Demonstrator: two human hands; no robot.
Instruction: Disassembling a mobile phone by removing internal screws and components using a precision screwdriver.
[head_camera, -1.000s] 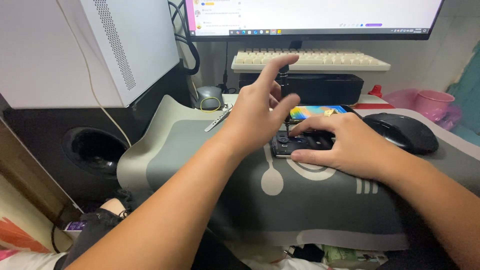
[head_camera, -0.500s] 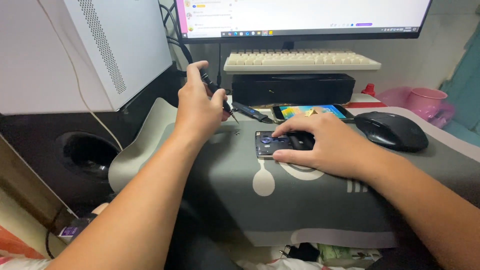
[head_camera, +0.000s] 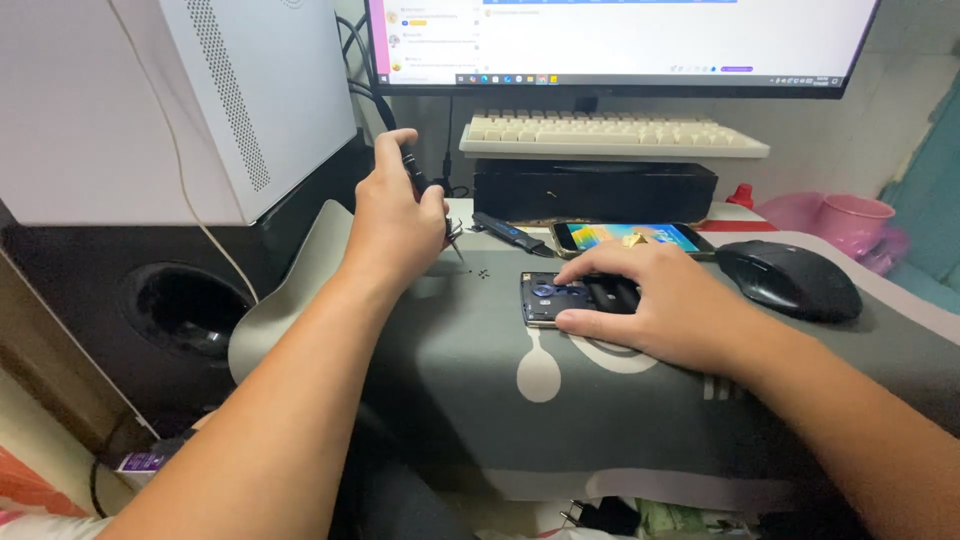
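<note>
My left hand (head_camera: 395, 225) is closed around a slim dark screwdriver (head_camera: 411, 166), its thin tip pointing down at the grey desk mat (head_camera: 480, 370). A few tiny screws (head_camera: 481, 273) lie on the mat just right of that tip. My right hand (head_camera: 660, 300) rests flat on a small opened phone (head_camera: 545, 297) with dark inner parts showing, fingers pressing its right half to the mat. The two hands are about a hand's width apart.
A second phone (head_camera: 625, 237) with a lit screen lies behind my right hand, beside a black mouse (head_camera: 790, 280). A dark tool (head_camera: 510, 233) lies near a black box (head_camera: 595, 190) bearing a keyboard (head_camera: 610, 133). White computer case (head_camera: 170, 100), speaker (head_camera: 185, 310), pink cup (head_camera: 850, 225).
My left hand left the spot above the opened phone, went to the back left and now grips the screwdriver. My right hand stayed on the phone.
</note>
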